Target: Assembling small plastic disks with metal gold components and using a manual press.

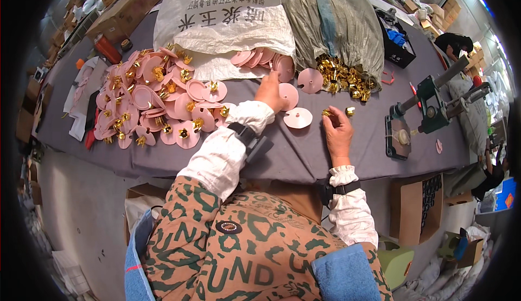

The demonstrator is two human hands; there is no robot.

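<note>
My left hand [271,92] reaches over the grey cloth with its fingers closed at the edge of a pink disc [289,96]; part of the grip is hidden. A slotted pink disc [298,118] lies just nearer to me, and another pink disc [310,80] rests to the right. Between the thumb and fingers of my right hand [338,132] is a small gold metal piece [326,113]. One loose gold metal piece [350,111] sits beside those fingertips. Pink discs [260,58] spill from the mouth of a white woven sack [222,27].
At left spreads a heap of pink discs with gold pieces attached [157,97]. Gold pieces [342,75] pour from a greenish woven sack [336,18]. A green hand press [401,130] stands at right, near a black box [399,43]. An open cardboard box [407,211] stands below the table edge.
</note>
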